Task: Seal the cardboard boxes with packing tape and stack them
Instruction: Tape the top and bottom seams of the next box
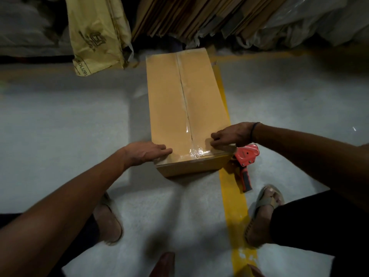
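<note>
1. My left hand (148, 151) lies flat, fingers straight, pressing the near left edge of the cardboard box (185, 112).
2. My right hand (229, 135) pinches the clear tape (196, 151) at the box's near right edge, fingers curled.
3. The tape dispenser (245, 162) lies just beside the box, its front partly hidden behind the corner.
4. The box sits on grey floor (60, 126) across a yellow line (232, 206); flattened cartons (189, 15) and sacks lean beyond.

Pale grey floor (60, 120), dim patchy light. Yellow floor line (232, 212) runs under the right hand, toward the camera. Beyond both hands: flattened cardboard sheets (189, 15) leaning, yellow printed sack (95, 33) ahead-left, possibly plastic-wrapped bundles (319, 19) ahead-right.
</note>
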`<state>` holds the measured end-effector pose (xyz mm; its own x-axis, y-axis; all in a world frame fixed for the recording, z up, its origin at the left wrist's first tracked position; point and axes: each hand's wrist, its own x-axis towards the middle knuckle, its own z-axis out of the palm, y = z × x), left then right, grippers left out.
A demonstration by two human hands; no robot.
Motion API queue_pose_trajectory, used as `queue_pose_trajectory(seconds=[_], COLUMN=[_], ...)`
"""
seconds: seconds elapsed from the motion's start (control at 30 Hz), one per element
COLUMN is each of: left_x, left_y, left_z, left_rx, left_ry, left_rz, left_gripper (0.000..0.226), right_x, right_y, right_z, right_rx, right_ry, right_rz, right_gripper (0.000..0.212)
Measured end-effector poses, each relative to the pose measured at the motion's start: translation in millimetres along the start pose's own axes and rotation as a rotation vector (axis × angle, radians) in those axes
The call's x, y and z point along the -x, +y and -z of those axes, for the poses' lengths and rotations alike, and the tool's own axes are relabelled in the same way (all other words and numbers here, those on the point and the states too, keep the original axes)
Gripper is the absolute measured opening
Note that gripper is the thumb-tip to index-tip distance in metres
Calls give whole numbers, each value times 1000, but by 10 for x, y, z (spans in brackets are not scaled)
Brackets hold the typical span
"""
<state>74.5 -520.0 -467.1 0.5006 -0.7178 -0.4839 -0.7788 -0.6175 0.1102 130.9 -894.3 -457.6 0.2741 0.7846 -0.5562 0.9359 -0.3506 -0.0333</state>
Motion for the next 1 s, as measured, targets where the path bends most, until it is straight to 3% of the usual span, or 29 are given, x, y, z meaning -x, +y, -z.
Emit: queue_pose_trajectory(seconds=[0.1,0.2,0.27,0.3,0.4,0.53,0.6,0.7,0.77,0.87,1.0], left_x=[57,61,-38,-107,-320,-430,-435,-436,-439,-500,-649], left_y=[126,442,730,868,1133,1134,1065,954,937,1013,1111], left_z=[-179,-265,-235,-211,-148,-122,-147,-191,-182,-106,-3], left_rx=[177,537,847,1012,1428,1503,1541,1593,1574,1407,1149], left_ry=[302,708,813,795,699,646,609,571,554,590,573], left_rz=[279,787,1099,1197,1262,1286,1302,1283,1273,1331,1398], left_gripper=[55,30,24,31,68,94,95,101,121,154,164], right_x=[189,184,90,42,-118,-268,-283,-226,-230,-307,-360], right_y=[-153,-458,-685,-782,-942,-858,-827,-865,-882,-933,-970], right_z=[-178,-403,-523,-566,-510,-510,-580,-531,-506,-413,-388], right_rx=[-217,-787,-1173,-1340,-1695,-1774,-1812,-1858,-1800,-1500,-1237], right_ry=[401,818,884,832,668,627,636,745,849,960,792], right_rz=[-388,-1013,-1335,-1424,-1338,-1350,-1356,-1269,-1193,-1202,-1244], right_gripper=[42,41,48,62,108,120,117,82,82,102,153])
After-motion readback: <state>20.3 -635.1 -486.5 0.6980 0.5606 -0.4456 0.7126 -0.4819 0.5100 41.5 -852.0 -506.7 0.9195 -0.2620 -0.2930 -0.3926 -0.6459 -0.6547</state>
